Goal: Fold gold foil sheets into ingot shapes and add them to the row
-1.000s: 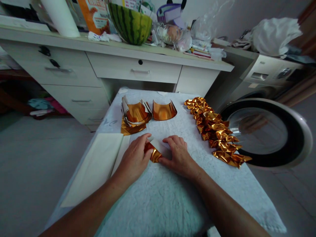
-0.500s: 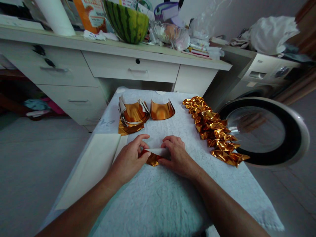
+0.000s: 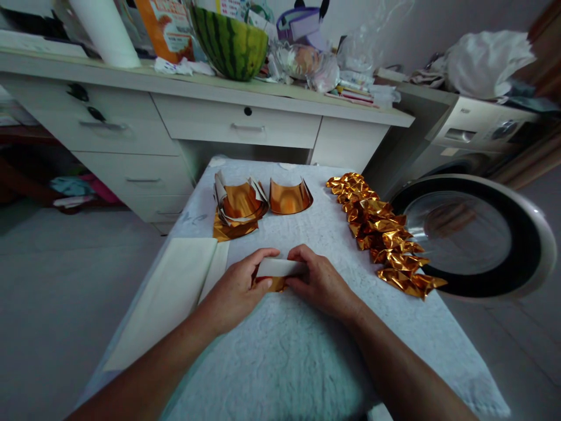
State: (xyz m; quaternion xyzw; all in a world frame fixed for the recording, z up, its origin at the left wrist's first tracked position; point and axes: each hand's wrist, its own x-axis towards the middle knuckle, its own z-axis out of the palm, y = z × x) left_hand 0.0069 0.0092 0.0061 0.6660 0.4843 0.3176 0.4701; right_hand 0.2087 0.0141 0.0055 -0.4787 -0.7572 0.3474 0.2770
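Between my hands is a sheet of gold foil paper (image 3: 279, 268), partly folded, with its pale back showing as a band above a strip of gold. My left hand (image 3: 245, 283) pinches its left end, thumb in front and fingers behind. At the other end, my right hand (image 3: 319, 280) is closed on it the same way. Beyond them on the cloth lie a stack of curled gold sheets (image 3: 239, 202) and a smaller curled gold stack (image 3: 288, 197). Folded gold foil pieces (image 3: 385, 231) form a row to the right.
White folded paper (image 3: 164, 298) lies along the left of the cloth-covered table (image 3: 280, 362). A washing machine's round door (image 3: 532, 234) hangs open beside the right edge. Behind stands a drawer counter (image 3: 236, 126) holding a cut watermelon (image 3: 232, 44), a white roll (image 3: 103, 32) and plastic bags.
The foil paper's pale band has turned more towards me and looks wider. Both hands still grip its ends, with the right fingers slightly shifted.
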